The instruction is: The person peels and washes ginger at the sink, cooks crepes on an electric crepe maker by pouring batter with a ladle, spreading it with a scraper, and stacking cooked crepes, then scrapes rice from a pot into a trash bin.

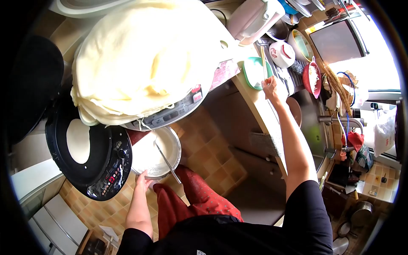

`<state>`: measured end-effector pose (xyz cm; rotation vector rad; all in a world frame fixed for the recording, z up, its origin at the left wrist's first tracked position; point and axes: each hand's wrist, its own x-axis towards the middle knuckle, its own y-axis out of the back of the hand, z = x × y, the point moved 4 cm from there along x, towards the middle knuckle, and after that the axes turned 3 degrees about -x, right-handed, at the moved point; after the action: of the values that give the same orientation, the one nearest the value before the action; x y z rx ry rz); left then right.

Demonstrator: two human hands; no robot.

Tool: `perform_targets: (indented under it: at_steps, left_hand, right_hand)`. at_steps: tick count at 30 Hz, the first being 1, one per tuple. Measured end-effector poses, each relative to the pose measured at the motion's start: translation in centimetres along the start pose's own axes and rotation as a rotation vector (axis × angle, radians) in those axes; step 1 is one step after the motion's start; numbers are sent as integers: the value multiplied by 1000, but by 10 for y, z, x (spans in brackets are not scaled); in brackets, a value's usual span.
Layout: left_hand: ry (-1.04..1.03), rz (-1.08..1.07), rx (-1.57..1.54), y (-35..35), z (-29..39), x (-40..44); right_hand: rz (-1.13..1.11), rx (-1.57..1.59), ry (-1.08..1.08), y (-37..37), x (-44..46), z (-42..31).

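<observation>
My left hand (143,180) grips the near rim of a metal bowl (178,146) of white batter, with a metal utensil (167,161) leaning in it. To the bowl's left, a pale round of batter (78,141) lies on a black electric griddle (100,159). My right hand (273,88) is closed round a pair of wooden chopsticks (263,61), whose far ends point away from me over a green dish (253,72) on the counter. Ahead of me, a large stack of thin pancakes (140,59) covers the top of a grey appliance (187,109).
A pale kettle (255,21), a white and red bowl (282,54) and a red colander (312,80) stand beyond my right hand. The sink faucet (344,121) is at the right. A black round lid or pan (34,85) stands at the far left.
</observation>
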<state>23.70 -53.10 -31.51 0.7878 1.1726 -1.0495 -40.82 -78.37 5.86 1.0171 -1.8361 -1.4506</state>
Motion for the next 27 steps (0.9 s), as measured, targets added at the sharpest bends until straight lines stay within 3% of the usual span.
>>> perform_targets:
  at_steps: [2,3,8,11,14,16,18,24,27]
  left_hand:
    - [20,-33,-68,4,1,1]
    - [29,-48,-103,5,1,2]
    - [-113,122,-110,-1,2,-10]
    - [-79,187,-68,-1,-2,-12]
    - [-19,182,-55,-1,-6,-10]
    - [8,115,-104,1,-10,-11]
    - [33,104,-121,4,-20,-12]
    - [42,159,-158,2,-31,-38]
    - [49,122,-168,3,-35,-48]
  right_hand:
    - [256,-224,278,-7,17,28]
    - [306,-370,304,-4,28,41]
    - [285,-248,340,9,49,63]
    - [490,-221,440,19,40,47]
    - [285,-256,501,13,33,28]
    - [-28,-192,315,-9,35,33]
    - [-11,-137,204,-17,27,32]
    - [-355,-164,-30,-18,48,10]
    - [-269,13,-33,-18,55,16]
